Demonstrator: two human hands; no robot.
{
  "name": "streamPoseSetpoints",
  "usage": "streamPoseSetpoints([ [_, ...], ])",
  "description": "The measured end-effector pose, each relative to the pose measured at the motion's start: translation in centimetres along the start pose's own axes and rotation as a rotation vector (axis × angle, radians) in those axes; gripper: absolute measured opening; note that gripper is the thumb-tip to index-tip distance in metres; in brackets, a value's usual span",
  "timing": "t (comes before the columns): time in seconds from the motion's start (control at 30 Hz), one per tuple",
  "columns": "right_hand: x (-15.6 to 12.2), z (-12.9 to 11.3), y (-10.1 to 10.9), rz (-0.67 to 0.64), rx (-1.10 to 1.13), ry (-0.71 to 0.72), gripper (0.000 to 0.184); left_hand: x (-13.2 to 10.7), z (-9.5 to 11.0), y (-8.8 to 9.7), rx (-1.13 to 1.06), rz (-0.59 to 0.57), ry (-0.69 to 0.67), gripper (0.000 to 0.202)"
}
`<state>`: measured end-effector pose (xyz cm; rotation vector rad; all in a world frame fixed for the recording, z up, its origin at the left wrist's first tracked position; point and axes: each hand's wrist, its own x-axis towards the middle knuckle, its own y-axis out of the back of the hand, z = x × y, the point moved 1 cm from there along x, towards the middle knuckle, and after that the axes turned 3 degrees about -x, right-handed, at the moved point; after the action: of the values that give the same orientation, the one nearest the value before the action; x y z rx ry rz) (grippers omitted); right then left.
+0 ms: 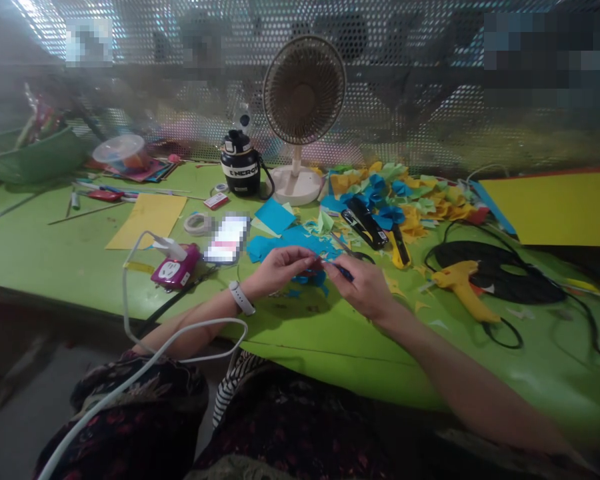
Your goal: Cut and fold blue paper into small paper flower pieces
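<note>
My left hand [280, 270] and my right hand [357, 287] meet above the green table [80, 267]. Between their fingertips is a small piece of blue paper [313, 278], partly hidden by my fingers. My right hand pinches a thin dark blue stick [345, 271], whose exact kind I cannot tell. Scraps of blue craft paper [275, 243] lie just beyond my hands. A pair of scissors with black handles [355, 251] rests close to my right hand. A white band circles my left wrist.
Heaps of blue, yellow and green paper cutouts [405, 200] lie beyond a black stapler [365, 223]. A yellow glue gun [463, 290] sits right, beside coiled black cable [495, 273]. Further back stand a fan [304, 90] and black flask [240, 163]. A phone [227, 239] and tape roll [199, 225] lie left.
</note>
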<state>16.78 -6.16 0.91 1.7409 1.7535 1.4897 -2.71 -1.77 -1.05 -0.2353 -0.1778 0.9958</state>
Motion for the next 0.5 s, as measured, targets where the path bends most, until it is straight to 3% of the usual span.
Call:
streamPoseSetpoints([
  [0.5, 0.41, 0.45, 0.04, -0.073, 0.029, 0.04, 0.037, 0.13, -0.08, 0.3, -0.045, -0.012, 0.04, 0.038],
])
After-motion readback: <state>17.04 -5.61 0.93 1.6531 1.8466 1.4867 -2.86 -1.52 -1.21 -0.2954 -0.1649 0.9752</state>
